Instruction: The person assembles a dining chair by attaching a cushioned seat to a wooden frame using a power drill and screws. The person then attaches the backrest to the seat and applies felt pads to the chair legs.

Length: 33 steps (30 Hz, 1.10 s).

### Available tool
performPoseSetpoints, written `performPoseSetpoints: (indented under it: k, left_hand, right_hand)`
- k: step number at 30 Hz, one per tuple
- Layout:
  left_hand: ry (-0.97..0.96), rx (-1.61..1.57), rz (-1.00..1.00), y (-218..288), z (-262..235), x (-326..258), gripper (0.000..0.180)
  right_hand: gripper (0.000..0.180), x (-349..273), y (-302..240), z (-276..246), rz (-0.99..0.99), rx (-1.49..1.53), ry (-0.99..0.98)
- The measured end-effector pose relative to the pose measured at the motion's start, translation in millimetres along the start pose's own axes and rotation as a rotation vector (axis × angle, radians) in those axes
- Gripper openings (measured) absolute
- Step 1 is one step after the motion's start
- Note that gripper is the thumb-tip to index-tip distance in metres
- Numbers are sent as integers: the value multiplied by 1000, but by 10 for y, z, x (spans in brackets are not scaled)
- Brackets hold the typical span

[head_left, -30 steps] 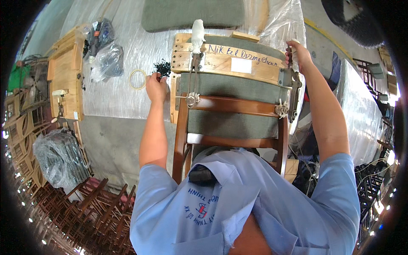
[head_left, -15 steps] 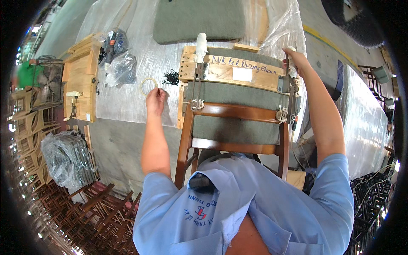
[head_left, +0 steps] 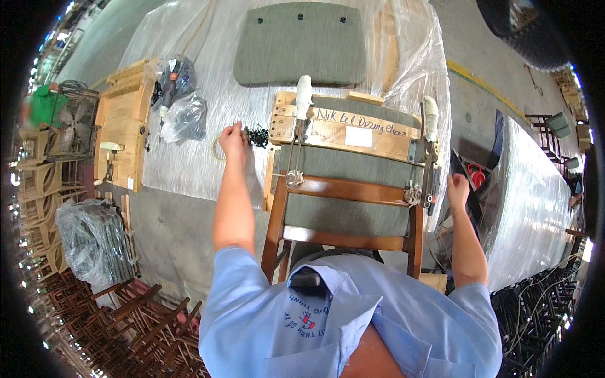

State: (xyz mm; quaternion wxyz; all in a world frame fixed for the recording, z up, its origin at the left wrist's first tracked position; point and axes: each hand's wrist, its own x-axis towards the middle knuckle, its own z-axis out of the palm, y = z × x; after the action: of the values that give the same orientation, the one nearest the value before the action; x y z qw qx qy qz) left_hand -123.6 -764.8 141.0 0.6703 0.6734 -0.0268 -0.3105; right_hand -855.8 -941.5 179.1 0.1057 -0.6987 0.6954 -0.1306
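Fingers of left hand [head_left: 233, 137] curled, tips at small pile of black screws [head_left: 256, 135] on plastic-covered table [head_left: 189, 170]; grip unclear; right hand [head_left: 457, 189] loosely closed, empty, beside wooden chair frame [head_left: 346, 189] clamped over green cushion; tape ring [head_left: 217, 150] just left.

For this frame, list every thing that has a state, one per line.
left hand: fingers pinched at the pile of black screws
right hand: curled, off the jig, holding nothing I can see
chair frame: clamped under the wooden jig
loose seat cushion: lying flat on the plastic sheet
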Motion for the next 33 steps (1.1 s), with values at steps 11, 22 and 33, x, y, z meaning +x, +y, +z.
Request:
performPoseSetpoints:
  k: [11,22,33]
  left_hand:
    - [-37,1308,105,142,508,54,36]
    - [-21,-65,1,334,-313,488,15]
    - [191,1298,326,156,-133,443,23]
  right_hand:
    - [44,-350,-717,45,138,76,-302]
    - [55,-100,-726,309,63,-141,-205]
    - [33,115,-334,231,170,581,-383]
